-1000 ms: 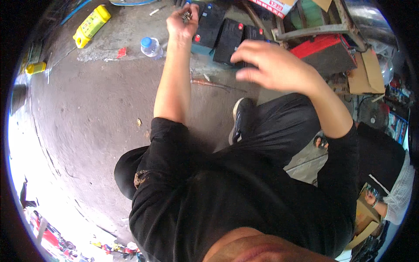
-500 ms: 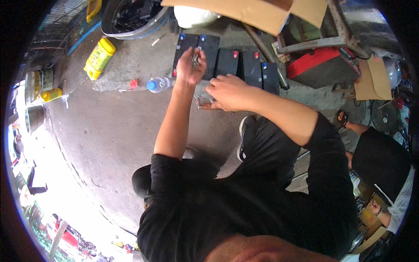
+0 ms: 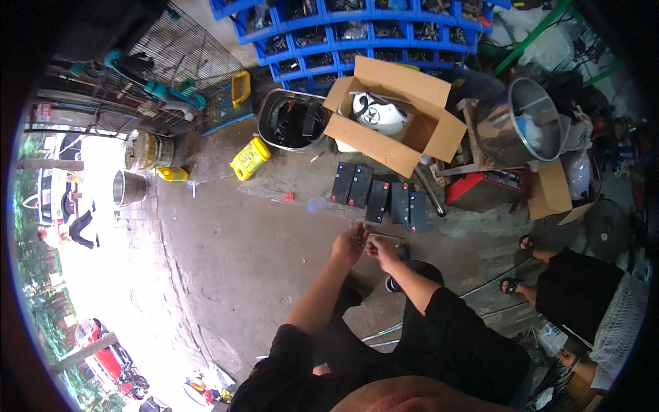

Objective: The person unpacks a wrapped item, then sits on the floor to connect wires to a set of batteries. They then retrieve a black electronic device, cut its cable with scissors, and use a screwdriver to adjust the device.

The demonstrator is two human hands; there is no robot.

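My left hand (image 3: 349,246) is curled around a bunch of small greyish metal parts, too small to name. Close beside it, my right hand (image 3: 382,250) is closed, its fingertips pinched near the left one; what they hold is hidden. Both hands are above the floor, on the near side of a row of black box-shaped batteries (image 3: 377,202) with red and blue terminals. A thin pale strip (image 3: 388,237) shows just beyond my right hand, its kind unclear. A clear plastic bottle with a blue cap (image 3: 316,204) lies left of the batteries.
An open cardboard box (image 3: 377,152) holds a white rounded item. Left of it stand a tub of black parts (image 3: 294,141) and a yellow jug (image 3: 250,158). A metal pipe (image 3: 430,190) and a red-and-black case (image 3: 483,190) lie right. Another person (image 3: 573,292) is at the right.
The view has risen and widened, bringing blue parts bins into sight. My hands have drawn back from the batteries and come together; the right has left the floor.
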